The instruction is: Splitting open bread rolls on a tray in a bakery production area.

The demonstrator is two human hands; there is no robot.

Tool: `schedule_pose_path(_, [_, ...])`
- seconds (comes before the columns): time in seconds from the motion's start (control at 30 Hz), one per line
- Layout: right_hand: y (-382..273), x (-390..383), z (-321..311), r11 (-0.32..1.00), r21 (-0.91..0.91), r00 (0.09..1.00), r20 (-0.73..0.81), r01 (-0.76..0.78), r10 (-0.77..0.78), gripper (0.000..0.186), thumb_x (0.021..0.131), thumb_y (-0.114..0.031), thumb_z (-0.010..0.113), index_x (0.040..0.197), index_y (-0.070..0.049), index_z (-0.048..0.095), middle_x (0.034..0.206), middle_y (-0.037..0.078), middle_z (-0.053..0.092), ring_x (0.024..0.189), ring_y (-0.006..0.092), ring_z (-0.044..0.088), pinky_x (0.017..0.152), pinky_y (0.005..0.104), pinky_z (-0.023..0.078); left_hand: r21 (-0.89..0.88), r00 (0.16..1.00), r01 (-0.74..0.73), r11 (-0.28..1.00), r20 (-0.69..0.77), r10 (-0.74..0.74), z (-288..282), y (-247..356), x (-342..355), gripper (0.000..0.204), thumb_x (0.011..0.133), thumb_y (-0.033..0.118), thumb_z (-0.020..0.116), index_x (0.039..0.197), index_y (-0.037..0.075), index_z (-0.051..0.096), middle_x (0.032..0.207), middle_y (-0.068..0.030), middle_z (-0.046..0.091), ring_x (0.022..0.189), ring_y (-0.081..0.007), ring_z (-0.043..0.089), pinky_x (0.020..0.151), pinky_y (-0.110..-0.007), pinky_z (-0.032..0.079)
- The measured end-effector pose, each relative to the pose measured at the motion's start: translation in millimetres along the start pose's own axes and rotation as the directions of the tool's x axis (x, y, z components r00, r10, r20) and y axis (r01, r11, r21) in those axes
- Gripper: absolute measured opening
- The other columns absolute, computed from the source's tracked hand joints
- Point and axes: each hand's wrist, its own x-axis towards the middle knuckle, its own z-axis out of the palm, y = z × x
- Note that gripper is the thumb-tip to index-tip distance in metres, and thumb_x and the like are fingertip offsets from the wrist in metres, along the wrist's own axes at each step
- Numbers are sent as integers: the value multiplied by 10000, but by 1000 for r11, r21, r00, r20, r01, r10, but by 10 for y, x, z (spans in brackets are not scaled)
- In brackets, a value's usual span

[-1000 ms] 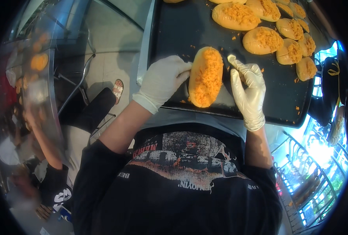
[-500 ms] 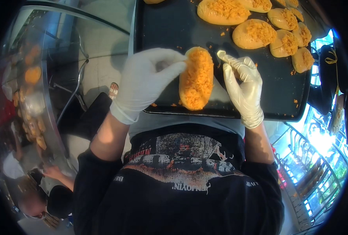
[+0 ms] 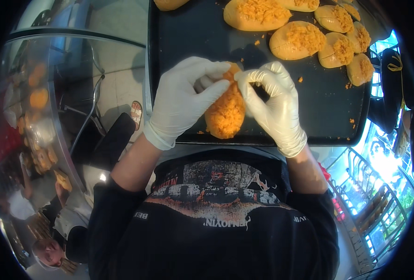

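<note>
A long bread bun [image 3: 225, 114], thickly covered with orange shredded topping, is between my hands at the near edge of a black baking tray [image 3: 188, 44]. My left hand [image 3: 193, 91], in a white glove, grips its far left part, the thumb lying over the topping. My right hand [image 3: 270, 95], also gloved, has its fingertips pinched together against the bun's far right side. The fingers hide the far part of the bun. Whether it rests on the tray or is held just above it, I cannot tell.
Several topped buns [image 3: 298, 41] lie at the tray's far right, with loose crumbs around them. A bare bun end [image 3: 169, 3] shows at the far left. On the left is a glass-topped counter [image 3: 67, 140] with baked goods, and a co-worker [image 3: 71, 224] beside it. Metal racks [image 3: 370, 210] stand at the right.
My right hand has moved left from beside the bun to its far right side. My left fingers reach further over the bun, which has shifted slightly left and nearer.
</note>
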Motion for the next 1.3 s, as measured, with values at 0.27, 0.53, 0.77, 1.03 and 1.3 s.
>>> schedule_pose_path(0.27, [-5,90,24,996,-72,998,9,-62,62,125,857,-100,823,967,-80,768,947,80,734,940,256,662,880,383,546,34,999,47,998,-22,-46,12,-103,-56,279,918,66,815,1197,51,796,1073,-25,670,814,-76,601,728,-220,510])
schedule_pose_path(0.53, [54,25,-44,989,-4,989,41,-145,145,119,863,-86,828,977,-70,799,934,75,750,967,255,653,916,385,536,288,988,-127,949,-44,146,-9,-155,-67,253,904,95,821,1156,74,816,1146,-60,681,1042,-176,648,912,-301,533])
schedule_pose_path(0.77, [62,-16,-37,988,-14,988,20,-154,154,122,859,-49,836,980,-46,817,890,77,724,900,232,650,846,352,540,251,981,-180,951,-19,191,-13,-166,-32,247,886,116,824,1132,95,829,1169,-67,687,1121,-221,645,976,-339,523])
schedule_pose_path(1.03, [94,-5,-64,998,-2,998,30,-63,63,109,865,-28,831,971,-34,808,875,79,690,833,218,638,770,334,528,311,980,-194,930,24,196,-69,-154,-22,206,875,134,827,1077,95,817,1151,-53,651,1089,-224,623,972,-354,507])
schedule_pose_path(1.3, [17,-9,-88,984,-173,998,37,53,-48,117,815,-56,839,918,-58,783,876,87,691,822,261,629,778,384,519,270,983,-172,947,-9,181,-37,-122,-13,197,855,121,836,1050,108,813,1129,-57,644,1074,-232,621,965,-360,499])
